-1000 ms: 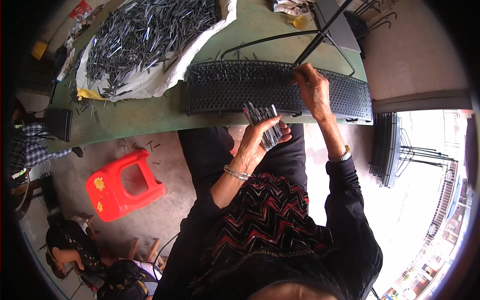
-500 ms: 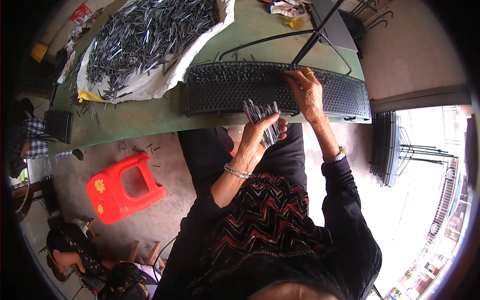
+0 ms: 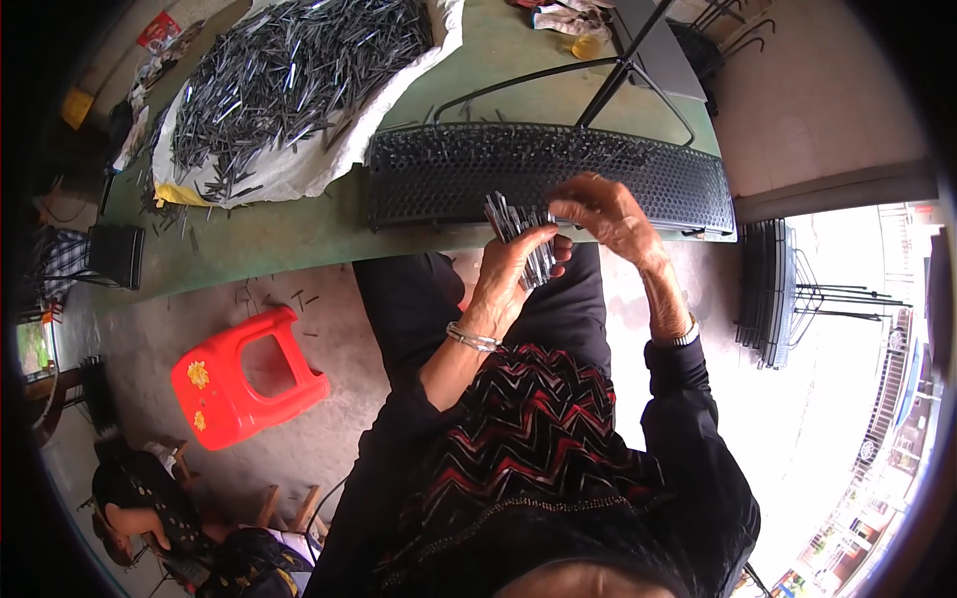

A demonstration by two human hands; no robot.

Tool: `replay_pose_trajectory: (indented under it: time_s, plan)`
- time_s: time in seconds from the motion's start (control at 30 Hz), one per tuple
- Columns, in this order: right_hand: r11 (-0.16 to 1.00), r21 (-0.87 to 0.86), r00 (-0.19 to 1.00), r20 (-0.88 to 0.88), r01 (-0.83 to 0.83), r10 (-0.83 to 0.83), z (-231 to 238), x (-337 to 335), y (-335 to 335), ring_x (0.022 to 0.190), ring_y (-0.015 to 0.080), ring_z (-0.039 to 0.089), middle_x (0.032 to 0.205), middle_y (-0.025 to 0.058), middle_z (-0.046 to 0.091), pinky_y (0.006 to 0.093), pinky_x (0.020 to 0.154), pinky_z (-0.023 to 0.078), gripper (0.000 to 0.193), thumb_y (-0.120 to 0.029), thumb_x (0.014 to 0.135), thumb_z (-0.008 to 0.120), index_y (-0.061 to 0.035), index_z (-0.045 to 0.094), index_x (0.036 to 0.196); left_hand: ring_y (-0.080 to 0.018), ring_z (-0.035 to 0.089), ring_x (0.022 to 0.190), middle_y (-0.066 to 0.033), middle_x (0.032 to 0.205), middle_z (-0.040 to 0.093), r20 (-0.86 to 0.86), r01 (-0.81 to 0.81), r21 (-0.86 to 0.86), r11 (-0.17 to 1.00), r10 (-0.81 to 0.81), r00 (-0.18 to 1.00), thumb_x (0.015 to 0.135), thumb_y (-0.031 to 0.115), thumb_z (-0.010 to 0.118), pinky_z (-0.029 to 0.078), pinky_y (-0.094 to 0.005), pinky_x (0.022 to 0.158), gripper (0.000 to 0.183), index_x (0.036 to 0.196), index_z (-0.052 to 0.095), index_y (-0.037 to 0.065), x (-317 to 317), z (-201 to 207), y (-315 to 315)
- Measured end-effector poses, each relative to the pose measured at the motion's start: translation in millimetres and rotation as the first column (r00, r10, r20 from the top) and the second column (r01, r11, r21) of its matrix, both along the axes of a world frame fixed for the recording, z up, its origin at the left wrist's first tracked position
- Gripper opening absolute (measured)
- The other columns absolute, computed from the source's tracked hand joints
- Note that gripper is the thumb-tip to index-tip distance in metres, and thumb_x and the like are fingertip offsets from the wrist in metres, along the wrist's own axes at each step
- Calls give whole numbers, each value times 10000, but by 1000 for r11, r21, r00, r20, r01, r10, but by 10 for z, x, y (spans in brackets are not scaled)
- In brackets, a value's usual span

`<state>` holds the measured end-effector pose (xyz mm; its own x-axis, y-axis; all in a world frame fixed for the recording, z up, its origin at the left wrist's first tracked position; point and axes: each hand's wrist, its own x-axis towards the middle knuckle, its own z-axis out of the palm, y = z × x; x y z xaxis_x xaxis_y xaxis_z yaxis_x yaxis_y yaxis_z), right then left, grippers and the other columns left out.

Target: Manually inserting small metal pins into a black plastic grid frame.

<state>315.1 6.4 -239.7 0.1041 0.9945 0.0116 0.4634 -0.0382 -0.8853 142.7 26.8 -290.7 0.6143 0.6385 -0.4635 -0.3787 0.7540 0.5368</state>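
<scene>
Head view: left hand clamps a bundle of metal pins; right hand pinches at its top, probably drawing one out to seat in the black perforated tray just beyond.

Left hand hides the pin bundle's lower ends.

Dark grey metal pins heaped on a white cloth, a black perforated tray on a green table, a bright red plastic stool with yellow flowers, a black-and-red zigzag top.
</scene>
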Motion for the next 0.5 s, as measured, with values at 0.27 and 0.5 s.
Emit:
replay_pose_trajectory:
  time_s: [0.27,0.5]
  plan:
    - [961,-249,985,-154,-116,79,41,65,-44,688,66,521,749,18,592,236,633,437,120,-84,872,620,8,611,949,-193,692,731,-124,862,697,-71,41,-2,999,-41,997,839,149,681,539,-281,558,237,1002,633,-16,54,55,-12]
    - [962,-242,975,-210,-125,74,-38,120,-54,706,145,615,757,92,637,284,630,480,168,-147,863,612,8,632,924,-208,696,721,-130,889,694,-127,69,-4,998,-69,990,828,151,691,533,-280,531,260,1009,632,-26,66,60,2]
